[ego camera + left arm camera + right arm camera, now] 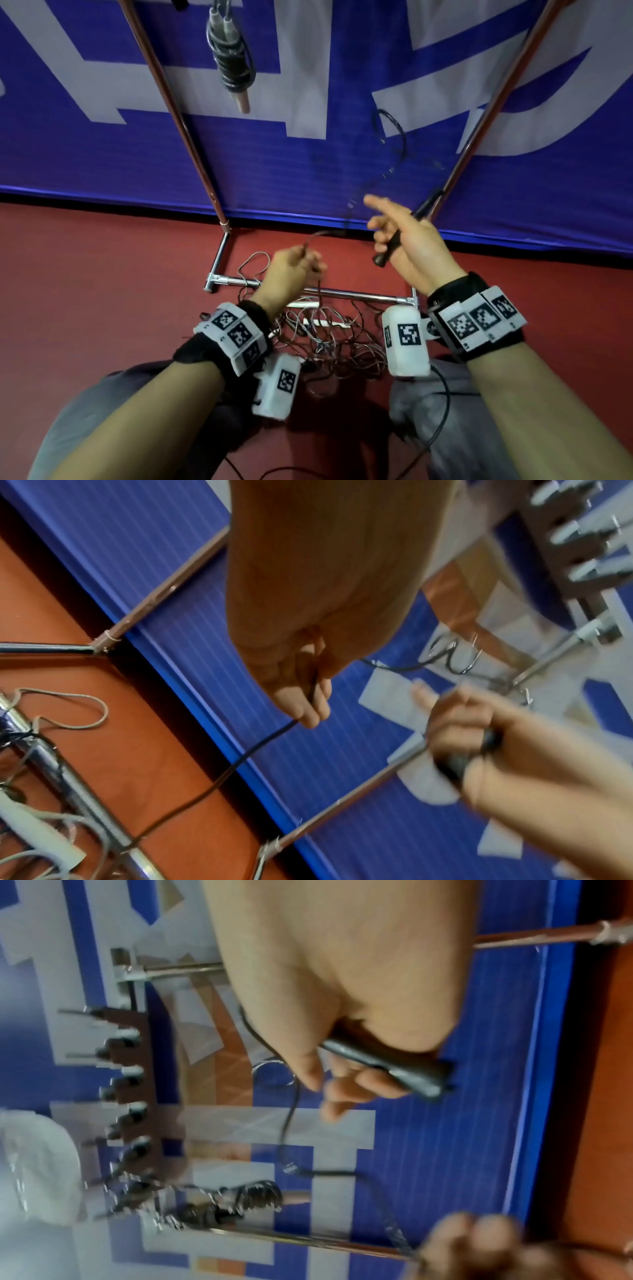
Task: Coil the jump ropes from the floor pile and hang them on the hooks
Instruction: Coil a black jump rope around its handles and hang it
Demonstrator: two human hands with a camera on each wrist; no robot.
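Note:
My right hand [382,228] grips the black handle [390,245] of a black jump rope, with its forefinger stretched out; the right wrist view shows that handle [394,1066] across the curled fingers. The rope's thin black cord [397,144] arcs up in the air in front of the banner and comes down to my left hand [310,262], which pinches it. The cord [260,746] runs from that pinch down to the floor. A tangled pile of ropes [329,339] lies on the red floor below my wrists. One coiled rope [233,61] hangs above at the left.
A metal rack stands against the blue banner, with a chrome base bar [342,294] on the floor and two slanted uprights [178,113]. A brown hook board [133,1096] with several pegs sits at its top. My knees are at the bottom of the head view.

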